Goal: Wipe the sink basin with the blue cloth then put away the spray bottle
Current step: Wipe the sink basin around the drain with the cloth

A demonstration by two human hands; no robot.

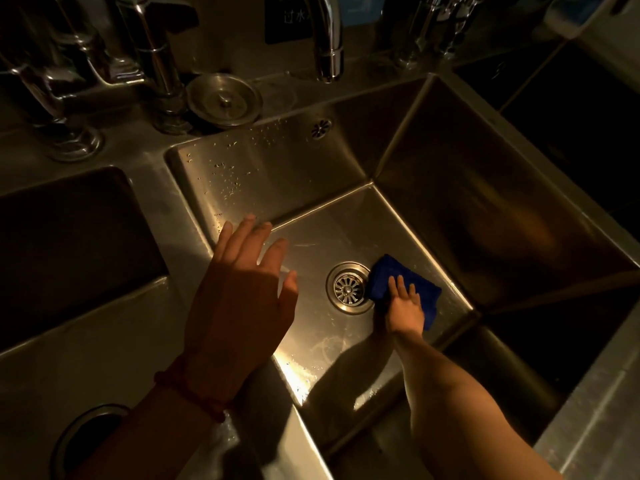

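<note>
Stainless steel lay all around us: one lit sink basin [433, 188], a darker one on each side, three in all. We pressed our right hand [405, 306], fingers straight, onto the single blue cloth [391, 271] just beside the one drain [348, 288]. Our left hand [239, 282] hovered spread over the rim. One faucet spout [329, 39] hung above; the room was dim.

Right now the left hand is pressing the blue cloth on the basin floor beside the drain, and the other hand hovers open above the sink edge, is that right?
Not quite: the head view shows the right hand pressing the blue cloth beside the drain. The left hand is the open one above the sink edge.
</note>
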